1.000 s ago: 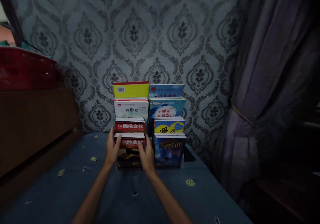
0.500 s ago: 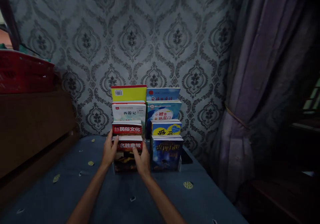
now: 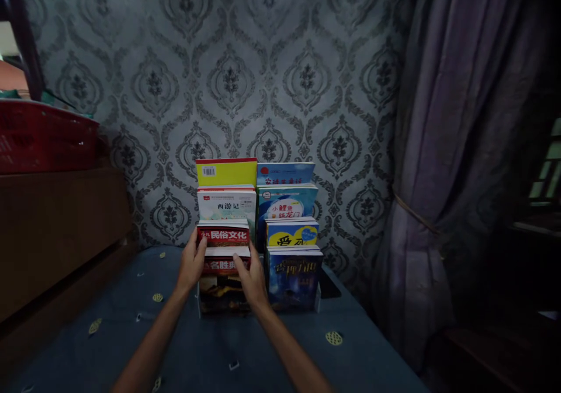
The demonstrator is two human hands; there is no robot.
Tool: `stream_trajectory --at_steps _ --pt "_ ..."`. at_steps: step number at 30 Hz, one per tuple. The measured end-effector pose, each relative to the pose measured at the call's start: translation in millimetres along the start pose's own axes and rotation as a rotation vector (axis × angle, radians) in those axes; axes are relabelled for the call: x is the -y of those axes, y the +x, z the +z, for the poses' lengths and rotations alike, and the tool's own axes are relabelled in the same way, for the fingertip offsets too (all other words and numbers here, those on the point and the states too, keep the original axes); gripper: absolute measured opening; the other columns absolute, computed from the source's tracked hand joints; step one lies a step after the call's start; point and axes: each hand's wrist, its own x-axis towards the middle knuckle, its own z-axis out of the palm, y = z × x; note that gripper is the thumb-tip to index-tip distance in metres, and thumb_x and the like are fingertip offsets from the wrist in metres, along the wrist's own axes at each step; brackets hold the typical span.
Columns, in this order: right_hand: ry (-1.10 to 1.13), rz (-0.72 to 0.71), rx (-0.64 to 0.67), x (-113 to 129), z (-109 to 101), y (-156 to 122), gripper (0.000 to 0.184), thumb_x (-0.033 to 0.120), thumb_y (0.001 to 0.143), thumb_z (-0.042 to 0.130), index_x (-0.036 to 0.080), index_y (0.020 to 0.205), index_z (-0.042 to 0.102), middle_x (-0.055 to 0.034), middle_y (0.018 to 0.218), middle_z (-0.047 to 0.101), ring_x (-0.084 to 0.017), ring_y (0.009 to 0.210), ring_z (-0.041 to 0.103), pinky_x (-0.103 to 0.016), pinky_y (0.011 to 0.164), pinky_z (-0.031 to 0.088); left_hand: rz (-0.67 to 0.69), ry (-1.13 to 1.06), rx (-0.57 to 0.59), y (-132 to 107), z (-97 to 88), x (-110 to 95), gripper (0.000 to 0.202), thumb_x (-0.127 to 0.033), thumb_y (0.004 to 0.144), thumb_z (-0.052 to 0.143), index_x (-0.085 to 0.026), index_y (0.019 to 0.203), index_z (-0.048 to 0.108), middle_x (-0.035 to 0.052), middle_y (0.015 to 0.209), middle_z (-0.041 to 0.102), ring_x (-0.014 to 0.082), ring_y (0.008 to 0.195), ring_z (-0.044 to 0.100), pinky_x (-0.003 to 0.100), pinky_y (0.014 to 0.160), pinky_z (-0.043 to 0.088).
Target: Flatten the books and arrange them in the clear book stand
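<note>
A tiered rack of books [image 3: 258, 229] stands against the patterned wall on a blue cloth surface [image 3: 219, 346]. Two columns of books rise in steps. My left hand [image 3: 191, 262] grips the left edge of the front red-titled book [image 3: 221, 282] in the left column. My right hand [image 3: 250, 277] lies over that book's right part, fingers curled on its cover. A dark blue book [image 3: 294, 276] fronts the right column, just right of my right hand. Behind are a red-banded book [image 3: 224, 235], a white book [image 3: 227, 204] and a yellow book [image 3: 227, 172].
A brown wooden cabinet [image 3: 56, 229] stands at the left with a red basket [image 3: 44, 135] on top. A purple curtain [image 3: 442, 165] hangs at the right, tied back. Dark furniture sits in the lower right corner.
Both hands stay on the front left book. The right hand has slid slightly up over its title. The view has tilted up a little, so the rack sits lower in the picture.
</note>
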Motion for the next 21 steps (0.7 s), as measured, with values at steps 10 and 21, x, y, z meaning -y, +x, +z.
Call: stream_trajectory --at_steps 10,21 --pt "-0.027 0.044 -0.039 3.3 -7.1 31.3 0.065 0.056 0.091 0.048 0.016 0.143 0.048 -0.0145 0.147 0.051 -0.028 0.139 0.044 -0.046 0.116 0.034 0.064 -0.028 -0.023 44.0 0.3 -14.3 0.051 -0.043 0.095 0.045 -0.018 0.138 0.054 0.0100 0.146 0.054 0.0249 0.137 0.047 0.042 0.116 0.034" --pt "-0.041 0.052 -0.053 10.3 -2.3 29.6 0.065 0.053 0.089 0.049 0.013 0.140 0.051 -0.0177 0.141 0.053 -0.031 0.136 0.046 -0.048 0.115 0.034 0.068 -0.031 -0.010 52.1 4.1 -14.4 0.048 -0.038 0.093 0.045 -0.017 0.136 0.053 0.0121 0.137 0.060 0.0259 0.130 0.053 0.043 0.112 0.038"
